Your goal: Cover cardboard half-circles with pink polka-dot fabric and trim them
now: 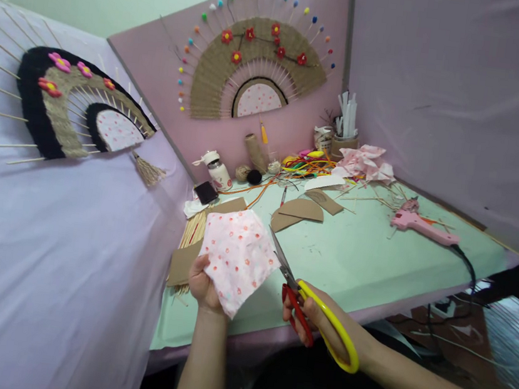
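A piece of white fabric with small red and pink prints [240,256] is held up over the near left part of the table by my left hand [206,286], whose thumb lies on its lower left edge. My right hand [320,319] grips scissors [296,283] with one yellow and one red handle. Their blades are parted and point up and left, beside the fabric's right corner. Behind the fabric lie cut cardboard pieces [297,215], one with a rounded edge.
A pink glue gun [425,229] with a black cord lies at the right. Bottle [219,172], twine cone [256,153], coloured stems [308,164] and crumpled pink fabric [368,163] stand or lie along the back. Decorated fans [263,50] hang on the walls.
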The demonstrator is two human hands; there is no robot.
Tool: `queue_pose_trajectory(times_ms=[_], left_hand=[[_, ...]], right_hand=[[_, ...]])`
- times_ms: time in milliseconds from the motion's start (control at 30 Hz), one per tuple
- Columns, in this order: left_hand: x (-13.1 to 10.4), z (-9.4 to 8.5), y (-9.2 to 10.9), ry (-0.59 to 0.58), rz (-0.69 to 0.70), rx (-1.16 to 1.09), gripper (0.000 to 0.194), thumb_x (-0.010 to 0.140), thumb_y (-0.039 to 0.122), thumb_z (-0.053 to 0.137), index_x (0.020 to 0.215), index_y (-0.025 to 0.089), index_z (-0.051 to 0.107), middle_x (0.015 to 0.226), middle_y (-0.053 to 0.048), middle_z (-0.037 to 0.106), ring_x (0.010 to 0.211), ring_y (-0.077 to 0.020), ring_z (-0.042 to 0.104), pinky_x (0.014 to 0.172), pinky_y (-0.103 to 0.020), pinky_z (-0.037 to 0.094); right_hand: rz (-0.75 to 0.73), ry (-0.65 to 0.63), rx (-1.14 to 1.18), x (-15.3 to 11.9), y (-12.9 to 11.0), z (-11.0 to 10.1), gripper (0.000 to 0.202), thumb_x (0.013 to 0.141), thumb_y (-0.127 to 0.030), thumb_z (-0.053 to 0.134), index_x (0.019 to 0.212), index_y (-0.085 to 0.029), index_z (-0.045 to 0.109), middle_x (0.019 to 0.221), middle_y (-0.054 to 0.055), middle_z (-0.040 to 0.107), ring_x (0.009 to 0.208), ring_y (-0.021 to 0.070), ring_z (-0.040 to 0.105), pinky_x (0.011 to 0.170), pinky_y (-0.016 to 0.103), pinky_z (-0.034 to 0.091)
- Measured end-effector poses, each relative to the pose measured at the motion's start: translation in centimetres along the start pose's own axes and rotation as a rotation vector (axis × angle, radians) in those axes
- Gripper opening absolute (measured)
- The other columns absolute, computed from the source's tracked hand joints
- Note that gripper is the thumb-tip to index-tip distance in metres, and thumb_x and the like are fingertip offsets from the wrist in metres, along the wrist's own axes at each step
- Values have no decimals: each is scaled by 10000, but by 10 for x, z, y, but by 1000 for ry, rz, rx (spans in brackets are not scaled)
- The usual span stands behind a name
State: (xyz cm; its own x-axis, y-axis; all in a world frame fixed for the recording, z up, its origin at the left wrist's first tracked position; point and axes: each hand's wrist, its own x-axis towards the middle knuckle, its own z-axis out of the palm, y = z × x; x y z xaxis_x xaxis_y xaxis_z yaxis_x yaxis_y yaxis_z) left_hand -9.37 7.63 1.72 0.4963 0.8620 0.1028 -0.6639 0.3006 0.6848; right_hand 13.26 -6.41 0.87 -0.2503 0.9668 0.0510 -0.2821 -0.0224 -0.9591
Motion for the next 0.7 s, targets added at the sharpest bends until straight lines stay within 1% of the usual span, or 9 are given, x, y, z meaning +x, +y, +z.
queue_pose_trajectory(times_ms=[100, 167, 233, 400, 500, 700], left_hand=[[-1, -1, -1, -8, -14, -28, 684, 837, 278, 395, 1513, 215, 303, 1462, -77, 496, 1419, -257, 341, 1196, -472, 157], [-1, -1, -2, -5, -23, -39, 695, 835, 275, 395, 1518, 210, 286, 1471, -84, 482, 1419, -256, 341, 1196, -478, 146], [-2, -2, -3, -1, -25, -46, 698, 833, 271, 393, 1519, 211, 283, 1470, -85, 484, 1419, -257, 342, 1196, -485, 139], [-3, -2, -2, 2, -20, -67, 672, 833, 261, 391, 1501, 210, 333, 1428, -85, 533, 1400, -253, 379, 1197, -480, 144], [-3, -2, -2, 11, -23, -66, 678, 832, 257, 387, 1505, 212, 322, 1431, -86, 530, 1405, -257, 372, 1194, -494, 152], [-5, 0, -1, 63, -7, -63, 686, 830, 269, 400, 1510, 230, 312, 1432, -80, 530, 1389, -272, 395, 1185, -499, 195]], right_hand=[[10, -1, -21, 0, 0, 0, 659, 782, -827, 411, 880, -180, 481, 733, 13, 576, 462, 78, 457, 447, 227, 358], [18, 5, -44, -1, -1, 1, 666, 776, -835, 404, 857, -179, 484, 634, -19, 538, 430, 76, 441, 427, 220, 345], [32, 24, -61, -1, -3, 1, 669, 764, -844, 407, 832, -183, 481, 582, -38, 509, 411, 73, 432, 408, 212, 339], [72, 57, -61, -2, -7, 3, 651, 743, -849, 433, 782, -199, 447, 544, -64, 463, 380, 58, 413, 358, 179, 328], [99, 64, -58, -3, -9, 3, 655, 721, -860, 447, 764, -208, 425, 506, -87, 412, 357, 50, 387, 339, 167, 316], [104, 129, -50, -3, -9, 6, 640, 689, -843, 517, 761, -216, 412, 547, -93, 412, 322, 29, 339, 296, 160, 277]])
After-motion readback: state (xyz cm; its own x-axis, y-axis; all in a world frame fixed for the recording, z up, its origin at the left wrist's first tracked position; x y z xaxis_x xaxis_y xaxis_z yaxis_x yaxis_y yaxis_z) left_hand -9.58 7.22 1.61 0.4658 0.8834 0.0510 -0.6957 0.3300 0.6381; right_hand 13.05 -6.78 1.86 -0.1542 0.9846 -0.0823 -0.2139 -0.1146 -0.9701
